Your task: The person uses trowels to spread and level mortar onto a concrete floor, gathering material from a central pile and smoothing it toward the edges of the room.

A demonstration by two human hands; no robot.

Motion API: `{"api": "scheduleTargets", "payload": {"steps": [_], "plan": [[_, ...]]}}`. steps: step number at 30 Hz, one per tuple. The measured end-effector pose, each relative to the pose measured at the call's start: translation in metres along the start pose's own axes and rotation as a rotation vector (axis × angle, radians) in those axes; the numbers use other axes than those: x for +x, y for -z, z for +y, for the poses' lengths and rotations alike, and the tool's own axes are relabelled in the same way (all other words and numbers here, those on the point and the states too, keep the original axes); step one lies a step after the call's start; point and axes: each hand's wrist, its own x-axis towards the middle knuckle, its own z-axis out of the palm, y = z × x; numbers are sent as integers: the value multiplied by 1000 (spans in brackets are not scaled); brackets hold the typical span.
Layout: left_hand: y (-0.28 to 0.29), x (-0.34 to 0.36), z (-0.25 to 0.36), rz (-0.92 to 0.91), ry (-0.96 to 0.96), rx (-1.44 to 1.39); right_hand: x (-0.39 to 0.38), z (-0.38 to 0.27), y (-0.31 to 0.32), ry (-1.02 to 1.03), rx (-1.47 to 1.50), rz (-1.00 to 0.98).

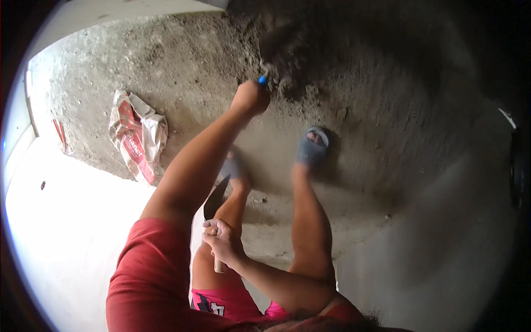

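I'm gripping a trowel (215, 200) in my right hand (223, 242), long axis running up-view, blade pointing away; left hand (250, 98) is clutching a blue-ended tool (263, 80).

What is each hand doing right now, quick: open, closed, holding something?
Left hand: closed, holding a blue-ended tool.
Right hand: closed, holding a dark-bladed trowel.

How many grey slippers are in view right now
2: the right slipper is beyond the right shin; the left slipper sits beside the left forearm, partly hidden. Dark areas could hide others.
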Motion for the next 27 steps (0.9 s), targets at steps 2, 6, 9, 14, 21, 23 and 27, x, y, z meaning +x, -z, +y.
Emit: {"api": "scheduleTargets", "payload": {"steps": [2,6,9,14,21,23,27], "plan": [[39,-21,5,64,12,-32,8,-3,1,-4,31,25],[106,-23,0,377,11,-36,9,-5,0,30,5,24],[115,22,-8,484,85,-114,-1,-14,0,-10,60,-12],[-1,41,-15,382,75,-209,1,-18,2,2,120,12],[58,-23,-35,510,131,-103,3,-13,2,57,135,9],[94,3,-25,509,153,-69,1,-12,4,71,117,13],[50,18,-16,329,280,-431,3,7,3,26,144,-38]]}}
